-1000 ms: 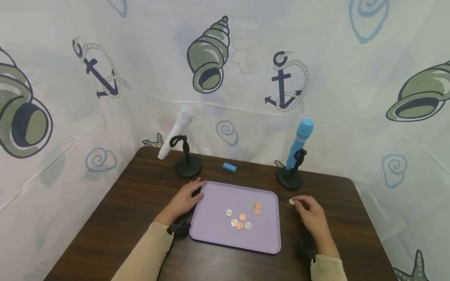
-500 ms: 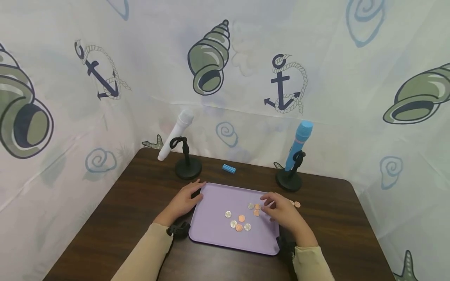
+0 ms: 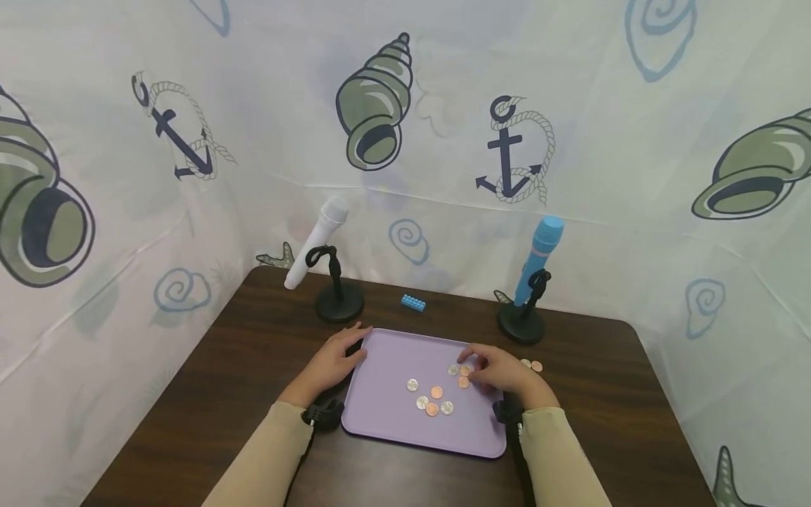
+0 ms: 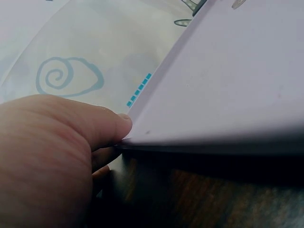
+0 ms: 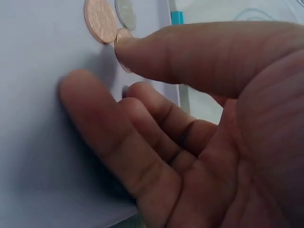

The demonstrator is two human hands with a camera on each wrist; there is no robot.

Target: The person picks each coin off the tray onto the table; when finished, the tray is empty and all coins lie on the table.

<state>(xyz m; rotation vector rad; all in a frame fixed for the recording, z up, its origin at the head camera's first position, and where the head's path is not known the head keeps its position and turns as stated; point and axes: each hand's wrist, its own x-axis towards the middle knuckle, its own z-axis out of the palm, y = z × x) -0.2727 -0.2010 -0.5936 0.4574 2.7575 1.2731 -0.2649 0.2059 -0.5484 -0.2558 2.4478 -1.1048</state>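
Observation:
My left hand (image 3: 326, 366) lies at the back left corner of a lilac tray (image 3: 374, 415), its fingers loosely extended. In the left wrist view the thumb (image 4: 116, 127) touches the corner rim. Over the right part of the tray is my right hand (image 3: 500, 367). Its thumb (image 5: 156, 54) and forefinger stand apart with nothing visible between them. The thumb tip partly covers a copper coin (image 5: 121, 37); another copper coin (image 5: 99, 21) and a silver coin (image 5: 126, 14) lie beside it. Several silver and copper coins (image 3: 436, 392) lie mid-tray.
Two coins (image 3: 536, 366) lie on the dark wooden table (image 3: 602, 408) right of the tray. Behind stand a white microphone (image 3: 317, 243) and a blue microphone (image 3: 539, 260) on black stands. A blue toy brick (image 3: 413, 303) lies between them. A patterned cloth (image 3: 443, 211) hangs behind.
My right hand has moved left from the coins on the table to over the tray, then down among the coins at its right. My left hand has stayed in place.

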